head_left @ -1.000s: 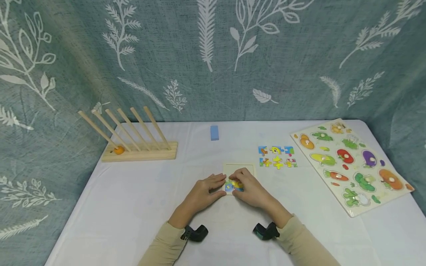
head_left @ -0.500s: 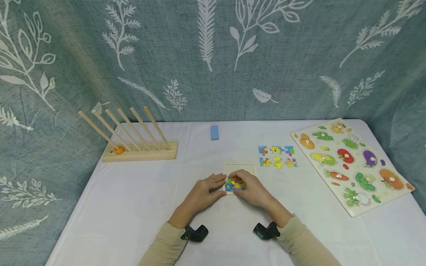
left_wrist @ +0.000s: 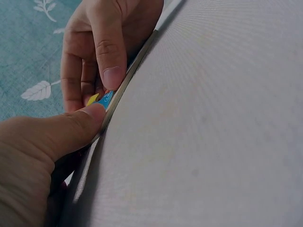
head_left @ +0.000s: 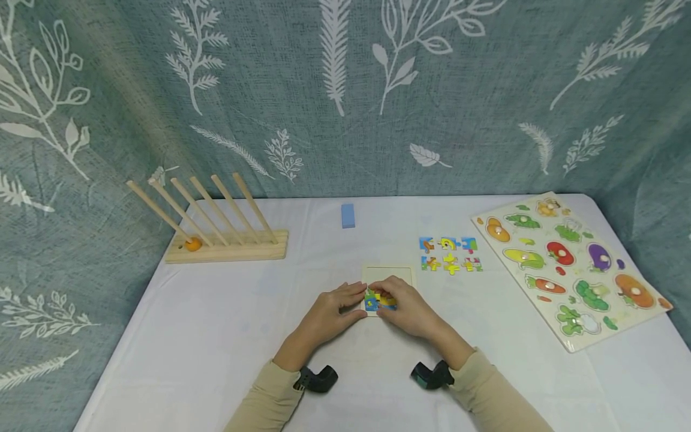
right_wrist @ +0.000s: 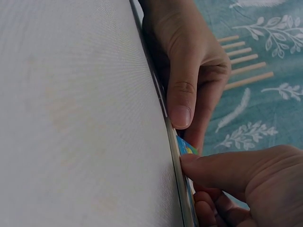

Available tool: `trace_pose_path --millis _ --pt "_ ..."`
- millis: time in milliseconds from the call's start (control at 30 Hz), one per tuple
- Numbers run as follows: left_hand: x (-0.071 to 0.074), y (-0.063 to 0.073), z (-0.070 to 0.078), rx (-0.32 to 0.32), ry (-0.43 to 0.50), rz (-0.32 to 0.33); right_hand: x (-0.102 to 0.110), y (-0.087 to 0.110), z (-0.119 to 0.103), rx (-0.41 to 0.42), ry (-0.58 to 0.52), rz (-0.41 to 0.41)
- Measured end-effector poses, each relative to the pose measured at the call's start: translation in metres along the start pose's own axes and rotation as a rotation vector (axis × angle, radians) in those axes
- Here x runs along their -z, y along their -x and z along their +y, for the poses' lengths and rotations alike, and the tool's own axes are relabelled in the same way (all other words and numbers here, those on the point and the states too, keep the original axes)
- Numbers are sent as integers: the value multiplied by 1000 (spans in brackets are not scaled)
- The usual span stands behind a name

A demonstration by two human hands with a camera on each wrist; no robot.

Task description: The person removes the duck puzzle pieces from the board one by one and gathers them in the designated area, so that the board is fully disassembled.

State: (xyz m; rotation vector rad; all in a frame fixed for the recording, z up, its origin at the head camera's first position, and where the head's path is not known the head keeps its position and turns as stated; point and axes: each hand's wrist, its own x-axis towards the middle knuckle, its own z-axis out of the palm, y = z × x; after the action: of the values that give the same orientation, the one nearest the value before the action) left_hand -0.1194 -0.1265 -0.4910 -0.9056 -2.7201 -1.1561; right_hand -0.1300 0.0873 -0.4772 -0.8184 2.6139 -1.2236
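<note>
A small pale wooden puzzle tray [head_left: 387, 274] lies in front of me. Its near left corner holds a blue and green jigsaw piece [head_left: 370, 303]. My left hand [head_left: 330, 311] grips the tray's left edge, the thumb at the near corner and the fingers further up. Over the tray's near right part, my right hand [head_left: 406, 307] pinches a yellow and blue jigsaw piece [head_left: 387, 302], partly hidden under the fingers. In the left wrist view, a bit of blue piece [left_wrist: 105, 100] shows between both thumbs. Loose jigsaw pieces [head_left: 450, 259] lie in two rows beyond the tray, to the right.
A wooden peg stand [head_left: 227, 246] with an orange bead [head_left: 193, 243] stands at the back left. A blue block [head_left: 348, 216] lies at the back. A large vegetable puzzle board [head_left: 572, 270] covers the table's right side. A patterned green curtain [head_left: 345, 144] hangs behind.
My right hand has shifted slightly over the tray, and its raised knuckles have come down a little with the piece. My left hand has stayed at the tray's edge.
</note>
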Motion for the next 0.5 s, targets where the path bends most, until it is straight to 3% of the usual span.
trace_pose_path --millis 500 --pt "0 -1 1 -4 -6 1 -1 1 -1 20 24 13"
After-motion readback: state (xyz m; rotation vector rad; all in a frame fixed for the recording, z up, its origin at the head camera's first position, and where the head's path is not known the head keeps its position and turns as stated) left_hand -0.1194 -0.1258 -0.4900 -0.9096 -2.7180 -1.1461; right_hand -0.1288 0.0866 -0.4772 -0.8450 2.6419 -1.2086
